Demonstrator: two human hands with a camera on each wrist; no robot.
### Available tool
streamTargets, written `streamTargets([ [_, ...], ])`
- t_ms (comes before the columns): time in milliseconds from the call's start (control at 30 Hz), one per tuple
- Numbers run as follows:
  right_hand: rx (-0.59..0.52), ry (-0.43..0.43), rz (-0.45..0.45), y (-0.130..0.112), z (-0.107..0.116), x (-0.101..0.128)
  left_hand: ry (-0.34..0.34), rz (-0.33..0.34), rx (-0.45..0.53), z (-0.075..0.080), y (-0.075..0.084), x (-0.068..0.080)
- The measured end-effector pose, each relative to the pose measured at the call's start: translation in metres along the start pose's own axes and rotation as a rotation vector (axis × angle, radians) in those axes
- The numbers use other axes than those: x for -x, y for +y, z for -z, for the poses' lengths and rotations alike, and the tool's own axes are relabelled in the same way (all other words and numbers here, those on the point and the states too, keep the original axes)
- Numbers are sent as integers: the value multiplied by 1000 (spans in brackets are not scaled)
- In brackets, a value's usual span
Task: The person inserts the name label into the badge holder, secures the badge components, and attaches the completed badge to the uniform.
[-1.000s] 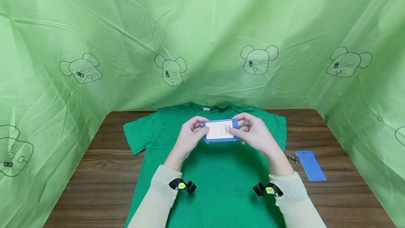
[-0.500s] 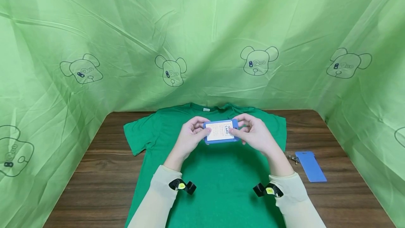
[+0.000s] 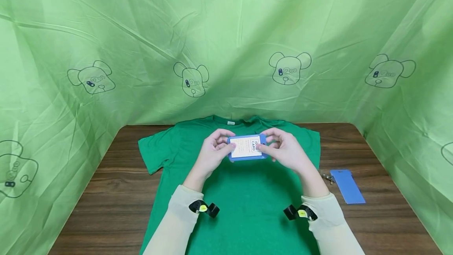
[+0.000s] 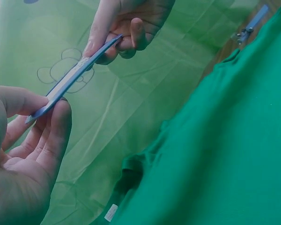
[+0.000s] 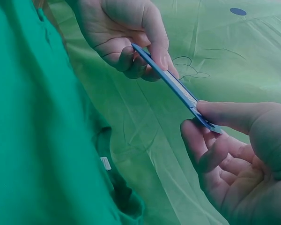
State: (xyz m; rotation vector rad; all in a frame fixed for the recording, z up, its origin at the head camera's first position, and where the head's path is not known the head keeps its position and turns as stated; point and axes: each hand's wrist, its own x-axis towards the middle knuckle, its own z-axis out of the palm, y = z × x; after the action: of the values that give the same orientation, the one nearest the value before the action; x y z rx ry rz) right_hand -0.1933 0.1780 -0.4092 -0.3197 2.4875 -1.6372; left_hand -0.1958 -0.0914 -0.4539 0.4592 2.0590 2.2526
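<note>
Blue badge (image 3: pixel 246 148): "ID CARD" sideways, finer print (image 3: pixel 242 147) blurred; collar tag (image 3: pixel 231 122) unreadable.

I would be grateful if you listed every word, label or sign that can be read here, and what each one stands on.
"ID CARD": on the white card in the blue holder, printed sideways.
Smaller lines on that card: too blurred to read.
Lettering in the bear-face prints on the green backdrop: too unclear to read surely.
White collar tag on the green shirt: too small.
Yellow stickers at both wrists: too small.
</note>
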Motion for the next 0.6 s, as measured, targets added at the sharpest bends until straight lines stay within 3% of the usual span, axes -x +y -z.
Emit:
streamTargets([
  [400, 69, 45, 49, -12, 21, 17, 40, -3, -8, 1, 1, -2],
  [600, 185, 92, 86, -12, 37, 34, 63, 12, -7, 2, 1, 0],
])
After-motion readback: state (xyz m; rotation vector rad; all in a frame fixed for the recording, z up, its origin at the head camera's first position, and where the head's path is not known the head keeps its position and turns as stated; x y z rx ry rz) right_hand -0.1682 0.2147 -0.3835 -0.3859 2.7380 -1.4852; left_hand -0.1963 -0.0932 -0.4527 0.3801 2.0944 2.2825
